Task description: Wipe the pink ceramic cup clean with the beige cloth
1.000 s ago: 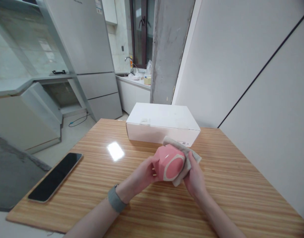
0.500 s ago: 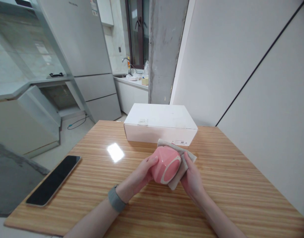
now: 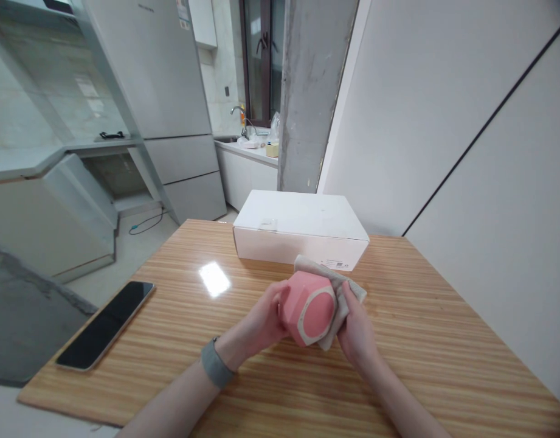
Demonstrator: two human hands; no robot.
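Observation:
A pink faceted ceramic bowl is held tilted above the table, its round base with a pale unglazed ring turned toward me. My left hand grips its left side, thumb on top; a grey band circles that wrist. My right hand is closed on a grey-beige cloth, thumb over it, and the cloth presses against the bowl's right side. Part of the cloth sticks up behind the bowl. The bowl's opening faces away and is hidden, as are most of my right fingers.
A white cardboard box stands on the wooden table, just beyond the bowl. A black-screened phone lies near the left edge. Farther back are a fridge, a sink counter and a concrete pillar. A white wall rises at right.
The bowl has turned slightly in my hands, so its base faces me more fully. Both hands keep hold. The whole view has shifted a little, with things appearing farther right.

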